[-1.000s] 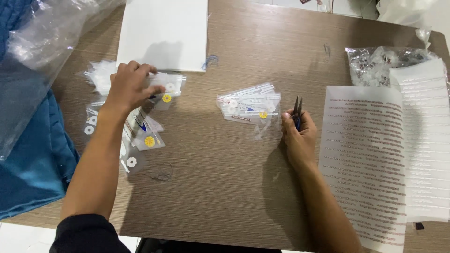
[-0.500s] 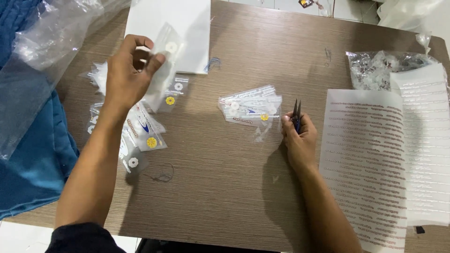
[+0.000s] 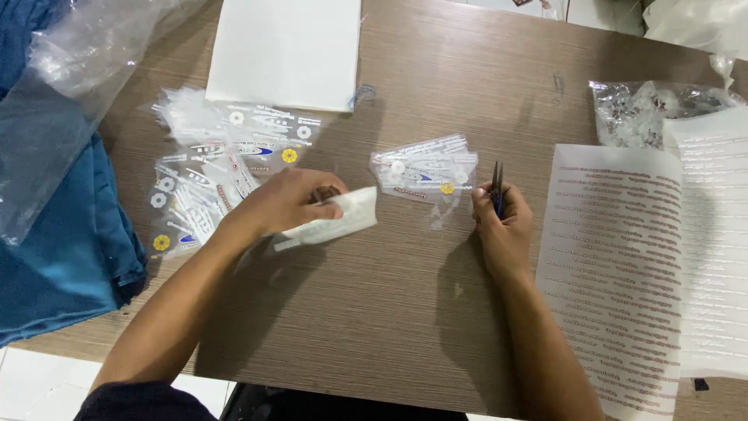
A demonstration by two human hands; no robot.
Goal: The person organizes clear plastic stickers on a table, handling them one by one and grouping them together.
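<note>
Now the left hand (image 3: pixel 284 204) pinches a small clear packet (image 3: pixel 336 221) just above the table (image 3: pixel 374 312), w/ the right hand (image 3: pixel 502 226) curled round dark tweezers (image 3: pixel 496 187), tips closed, beside a packet pile (image 3: pixel 425 168).

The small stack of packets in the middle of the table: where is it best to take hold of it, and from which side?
Probably the left short end of the small stack of packets, coming from the left. It lies flat and wide, that end has bare table beside it, and the right hand with the tweezers crowds the right end.
</note>
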